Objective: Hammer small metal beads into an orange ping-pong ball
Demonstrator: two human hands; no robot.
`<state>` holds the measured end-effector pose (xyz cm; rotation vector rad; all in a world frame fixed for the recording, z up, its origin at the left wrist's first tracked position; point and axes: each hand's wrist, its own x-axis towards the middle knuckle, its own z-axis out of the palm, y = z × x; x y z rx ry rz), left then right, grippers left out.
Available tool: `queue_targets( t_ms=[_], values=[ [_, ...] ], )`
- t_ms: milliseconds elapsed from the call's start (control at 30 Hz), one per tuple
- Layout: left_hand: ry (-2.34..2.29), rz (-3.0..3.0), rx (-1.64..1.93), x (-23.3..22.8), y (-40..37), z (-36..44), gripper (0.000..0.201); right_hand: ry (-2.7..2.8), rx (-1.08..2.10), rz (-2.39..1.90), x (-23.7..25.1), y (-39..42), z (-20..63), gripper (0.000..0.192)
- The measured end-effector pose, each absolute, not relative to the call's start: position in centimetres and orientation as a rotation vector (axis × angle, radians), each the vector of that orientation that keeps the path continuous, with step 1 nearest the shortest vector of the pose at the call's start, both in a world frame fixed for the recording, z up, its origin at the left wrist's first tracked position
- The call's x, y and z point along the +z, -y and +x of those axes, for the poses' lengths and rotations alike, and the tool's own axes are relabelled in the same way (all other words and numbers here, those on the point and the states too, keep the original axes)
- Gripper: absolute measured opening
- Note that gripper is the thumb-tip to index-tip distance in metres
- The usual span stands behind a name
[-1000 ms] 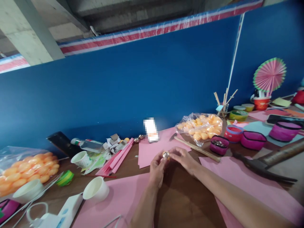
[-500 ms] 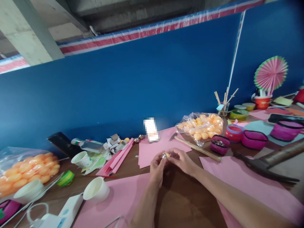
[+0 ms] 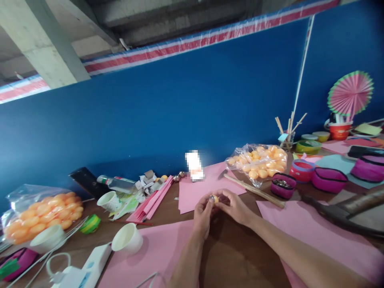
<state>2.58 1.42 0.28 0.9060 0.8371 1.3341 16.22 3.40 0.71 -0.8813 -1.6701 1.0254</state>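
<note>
A small orange ball (image 3: 216, 199) with a shiny silver patch on one side is pinched between my two hands above the brown table. My left hand (image 3: 203, 216) grips the silver side, with its thumb up against it. On the orange side, the thumb and fingers of my right hand (image 3: 234, 206) are closed. My fingers hide much of the ball. Just beyond them lie pink sheets (image 3: 192, 196) and a thin wooden-handled hammer (image 3: 255, 190). A purple container (image 3: 283, 186) of small shiny metal pieces stands to the right of my hands.
Clear bags of orange balls lie at left (image 3: 48, 214) and back right (image 3: 261, 162). A white cup (image 3: 127, 239) and a power strip (image 3: 93, 264) are at left. A large hammer (image 3: 357, 208) is at right. Shiny balls (image 3: 179, 176) sit near a blurred-out upright object (image 3: 195, 166).
The whole view has shifted slightly, so things sit a little farther right. The ball looks slightly turned between my fingers, with both hands still closed on it.
</note>
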Motion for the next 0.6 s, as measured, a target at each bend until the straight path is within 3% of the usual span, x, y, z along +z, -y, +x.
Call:
queue_targets(
  t_ms=[167,400,600],
  values=[
    [-0.805,0.882,1.377,0.1,-1.4,2.7,0.034,1.727,0.925,-0.845,1.1,-3.1,16.0,0.024],
    [-0.871,0.911,1.323,-0.4,-1.4,3.0,0.047,1.799,0.806,-0.838,0.5,-3.2,15.8,0.024],
    [-0.965,1.013,1.322,-0.8,-1.6,3.2,0.044,1.969,0.533,-0.875,0.3,-3.1,15.8,0.022]
  ],
)
